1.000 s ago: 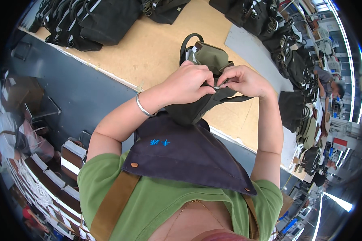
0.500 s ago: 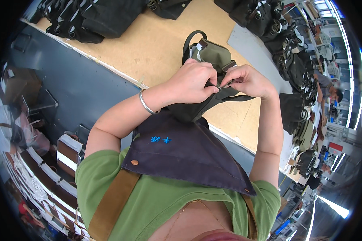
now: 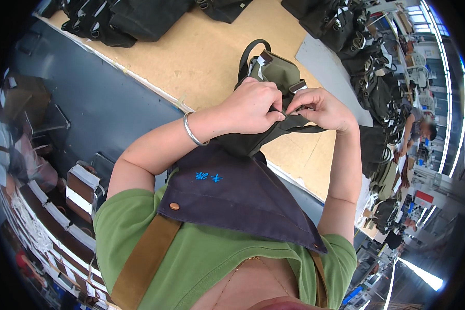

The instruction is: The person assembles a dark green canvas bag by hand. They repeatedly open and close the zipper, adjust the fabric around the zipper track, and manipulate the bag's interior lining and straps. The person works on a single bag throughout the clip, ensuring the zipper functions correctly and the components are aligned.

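Note:
A dark bag [image 3: 245, 143] with an olive lining [image 3: 280, 72] and a black loop handle [image 3: 243, 61] lies at the near edge of the table, its mouth spread. My left hand [image 3: 256, 106] is closed in a pinch on the bag's dark edge. Close beside it, my right hand [image 3: 323, 108] pinches the same edge, the fingertips of both hands almost meeting. Whatever small part lies between the fingertips is hidden. Right of the hands stretches a dark strap [image 3: 310, 129]. Brown tabs with white pieces show at the mouth.
The tan table [image 3: 191, 64] runs diagonally ahead, with a grey sheet [image 3: 323, 59] on it. Dark bags [image 3: 144, 20] are heaped at its far left, more bags [image 3: 372, 88] along the right. A person [image 3: 416, 129] works farther right. Brown-and-white stacked pieces [image 3: 82, 188] stand at lower left.
The view has shifted slightly. My hands keep their pinch on the bag's edge, and the fingertips have shifted slightly along with the bag. More of the brown tab beside my right hand shows.

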Demonstrator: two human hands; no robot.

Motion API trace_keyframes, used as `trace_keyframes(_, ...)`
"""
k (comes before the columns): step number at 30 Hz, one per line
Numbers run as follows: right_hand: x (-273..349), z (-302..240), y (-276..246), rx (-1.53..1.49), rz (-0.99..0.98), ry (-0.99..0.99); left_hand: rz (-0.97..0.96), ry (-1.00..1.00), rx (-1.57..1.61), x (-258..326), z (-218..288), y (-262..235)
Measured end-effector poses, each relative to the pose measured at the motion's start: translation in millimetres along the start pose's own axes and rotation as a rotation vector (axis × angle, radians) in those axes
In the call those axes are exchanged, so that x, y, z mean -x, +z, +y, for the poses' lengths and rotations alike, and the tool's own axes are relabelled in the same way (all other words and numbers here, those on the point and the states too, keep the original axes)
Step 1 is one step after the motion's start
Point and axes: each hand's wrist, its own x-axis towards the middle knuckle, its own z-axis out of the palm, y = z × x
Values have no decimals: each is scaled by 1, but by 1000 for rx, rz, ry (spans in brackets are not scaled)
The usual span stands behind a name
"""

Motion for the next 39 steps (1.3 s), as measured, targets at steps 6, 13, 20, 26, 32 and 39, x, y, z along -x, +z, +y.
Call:
trace_keyframes(6, 0, 1, 0, 15, -2, -5, 12, -10, 1, 2, 1, 0)
trace_keyframes(13, 0, 0, -2, -67, -45, -2, 24, -33, -16, 3, 5, -2)
trace_keyframes(20, -1, -4, 1, -72, 0, 73, 26, -75, -11, 2, 6, -1)
trace_keyframes(26, -3, -7, 2, -91, 20, 124, 40, -99, -36, 1, 8, 0)
trace_keyframes(32, -6, -2, 0, -70, -36, 64, 53, -105, 3, 4, 8, 0)
trace_keyframes(39, -8, -5, 1, -36, -22, 73, 86, -134, -22, 6, 8, 1)
